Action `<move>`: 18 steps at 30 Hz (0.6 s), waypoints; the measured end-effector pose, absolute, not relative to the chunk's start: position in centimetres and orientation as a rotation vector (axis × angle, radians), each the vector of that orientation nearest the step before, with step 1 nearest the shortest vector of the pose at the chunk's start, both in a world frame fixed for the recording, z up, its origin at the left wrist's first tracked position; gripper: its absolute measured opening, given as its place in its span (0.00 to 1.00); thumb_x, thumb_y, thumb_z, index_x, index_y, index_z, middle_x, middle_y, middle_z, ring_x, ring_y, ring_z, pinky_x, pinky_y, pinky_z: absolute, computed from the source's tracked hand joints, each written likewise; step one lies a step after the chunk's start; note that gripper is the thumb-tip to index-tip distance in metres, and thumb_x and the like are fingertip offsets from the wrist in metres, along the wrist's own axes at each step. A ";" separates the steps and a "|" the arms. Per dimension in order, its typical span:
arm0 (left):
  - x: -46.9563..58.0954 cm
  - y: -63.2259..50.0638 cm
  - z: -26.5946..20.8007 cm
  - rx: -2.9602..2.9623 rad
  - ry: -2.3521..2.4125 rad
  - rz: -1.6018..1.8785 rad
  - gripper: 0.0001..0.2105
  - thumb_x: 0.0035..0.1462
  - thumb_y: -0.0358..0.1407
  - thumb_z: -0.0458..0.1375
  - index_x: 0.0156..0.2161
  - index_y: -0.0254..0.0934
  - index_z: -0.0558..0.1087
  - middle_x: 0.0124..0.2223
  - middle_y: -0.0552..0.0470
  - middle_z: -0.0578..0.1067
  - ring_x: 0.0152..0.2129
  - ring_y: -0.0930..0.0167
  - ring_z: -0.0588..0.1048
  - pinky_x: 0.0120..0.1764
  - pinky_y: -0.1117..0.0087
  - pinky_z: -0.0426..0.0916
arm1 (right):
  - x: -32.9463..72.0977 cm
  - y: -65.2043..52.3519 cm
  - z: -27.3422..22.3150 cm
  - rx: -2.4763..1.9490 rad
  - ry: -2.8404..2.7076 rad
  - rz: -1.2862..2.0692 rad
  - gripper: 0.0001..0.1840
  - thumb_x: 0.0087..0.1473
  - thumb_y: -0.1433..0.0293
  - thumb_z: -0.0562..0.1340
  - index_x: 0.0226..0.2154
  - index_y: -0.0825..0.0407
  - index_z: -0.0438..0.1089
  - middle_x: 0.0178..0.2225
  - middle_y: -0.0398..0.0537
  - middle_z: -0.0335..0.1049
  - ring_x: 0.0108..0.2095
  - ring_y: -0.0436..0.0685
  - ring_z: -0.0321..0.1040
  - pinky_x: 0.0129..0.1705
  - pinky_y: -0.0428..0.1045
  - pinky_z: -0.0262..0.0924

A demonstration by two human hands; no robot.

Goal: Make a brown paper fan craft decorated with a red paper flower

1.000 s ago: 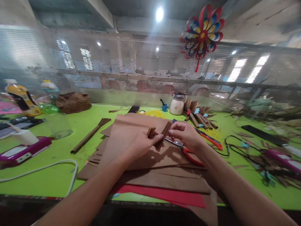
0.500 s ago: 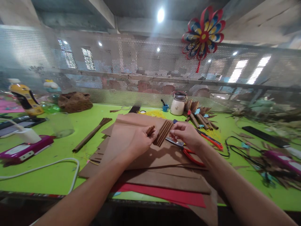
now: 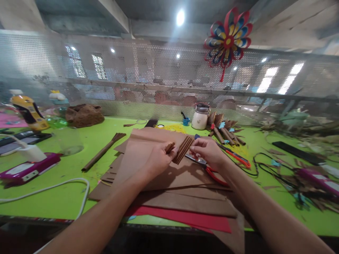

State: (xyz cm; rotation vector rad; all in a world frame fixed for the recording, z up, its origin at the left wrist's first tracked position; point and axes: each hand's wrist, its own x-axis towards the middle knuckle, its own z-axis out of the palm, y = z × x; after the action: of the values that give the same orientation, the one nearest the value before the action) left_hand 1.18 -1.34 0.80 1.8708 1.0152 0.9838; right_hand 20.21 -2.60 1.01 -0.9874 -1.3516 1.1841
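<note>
My left hand (image 3: 161,158) is closed round a piece of brown pleated paper (image 3: 183,150), whose narrow folds fan out to the right of the fingers. Another folded end pokes up above the thumb side. Close by the paper's right edge is my right hand (image 3: 206,151), fingertips pinched together; whether they grip the edge or something small cannot be seen. Under the right hand lie scissors (image 3: 215,177) with red handles, partly covered by it. Both hands are above a stack of brown paper sheets (image 3: 164,199).
Red paper (image 3: 190,219) sticks out under the stack. A rolled brown paper tube (image 3: 103,151) lies left. Behind are a jar (image 3: 200,117), a small blue pot (image 3: 186,121) and several finished rolls (image 3: 227,134). Power strips (image 3: 31,169) and cables flank the table, with an orange-handled cutter (image 3: 237,158) to the right.
Almost nothing differs. My right hand has shifted very slightly left beside the pleated paper, which stays in my left hand.
</note>
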 end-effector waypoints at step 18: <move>1.0 -1.7 0.9 1.444 0.890 0.579 0.17 0.54 0.46 0.50 0.40 0.37 0.74 0.36 0.49 0.76 0.28 0.72 0.68 0.24 0.73 0.53 | 20.6 -2.6 1.0 -0.751 -1.452 1.140 0.10 0.39 0.65 0.68 0.25 0.55 0.71 0.21 0.43 0.67 0.21 0.48 0.61 0.25 0.47 0.56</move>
State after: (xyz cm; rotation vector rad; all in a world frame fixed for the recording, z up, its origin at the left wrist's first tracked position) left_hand 1.02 -1.70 0.94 1.4439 0.8903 0.5795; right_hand 20.59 -2.64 0.99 -0.7505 -1.4523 1.1400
